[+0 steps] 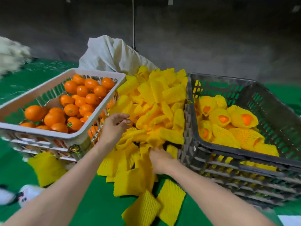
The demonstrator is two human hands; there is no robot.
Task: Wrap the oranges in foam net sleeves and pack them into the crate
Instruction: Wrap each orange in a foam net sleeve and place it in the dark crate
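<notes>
At ten o'clock, one white basket (97, 73) holds roughly two dozen bare oranges (54, 119), firm and smooth. The left grip (114, 126) hovers beside it, loosely curled and empty. At twelve lie dozens of foam net sleeves (162, 98), light and squashy, best pinched at an open end. The right grip (160, 160) digs in, fingers hidden, hold unclear. At three, one crate (268, 98) holds about eight wrapped oranges (219, 118).

Bare left hand (114, 128) and right hand (160, 159), white shoes (27, 194) with dark markings
</notes>
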